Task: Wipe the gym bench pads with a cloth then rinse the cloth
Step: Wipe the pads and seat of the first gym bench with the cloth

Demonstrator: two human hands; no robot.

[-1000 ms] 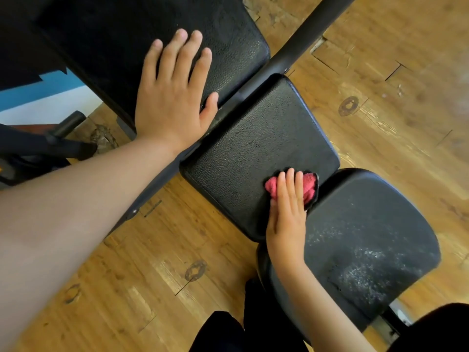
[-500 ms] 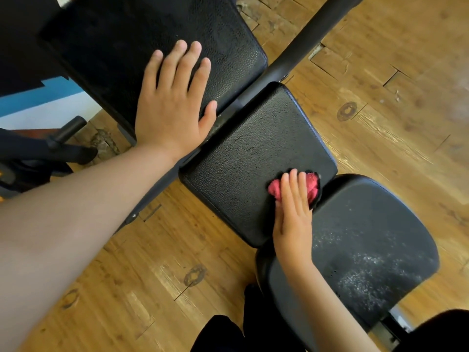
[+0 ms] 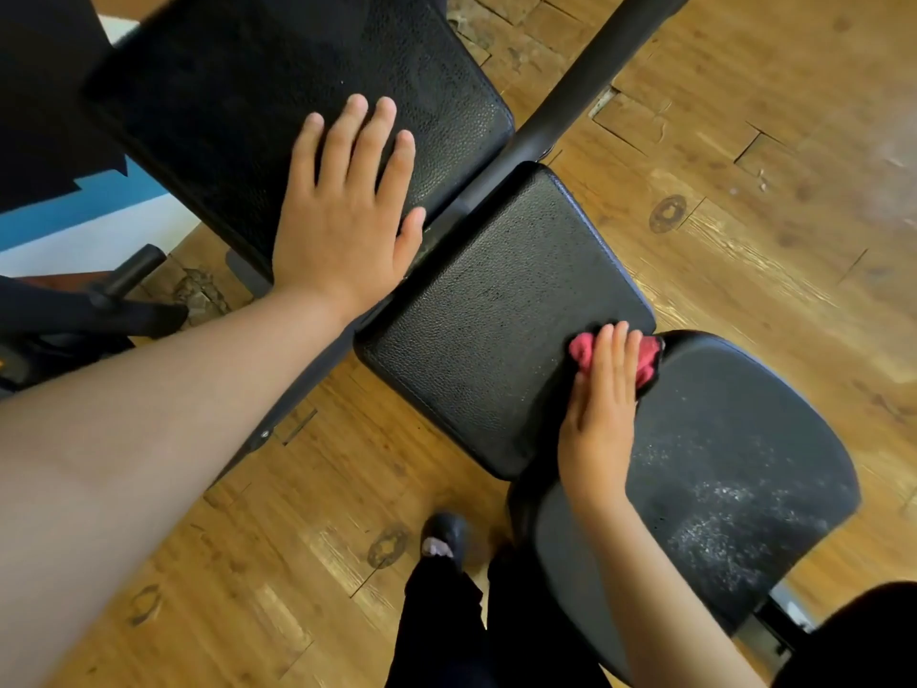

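Cloth [image 3: 579,351] under flat right hand [image 3: 600,414] on middle pad [image 3: 496,315]; left hand [image 3: 342,216] spread on back pad [image 3: 248,91].

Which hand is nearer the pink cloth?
Right. The right hand presses flat on the pink cloth at the middle pad's near corner. The left hand rests flat on the back pad, well apart from it.

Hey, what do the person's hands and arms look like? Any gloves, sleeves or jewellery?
Both are bare. The left hand and right hand wear no gloves, and no rings show on the visible fingers. Neither wrist carries a watch or band. The left forearm and right forearm are uncovered as far as the frame reaches, with no sleeve in view. The nails look short and plain.
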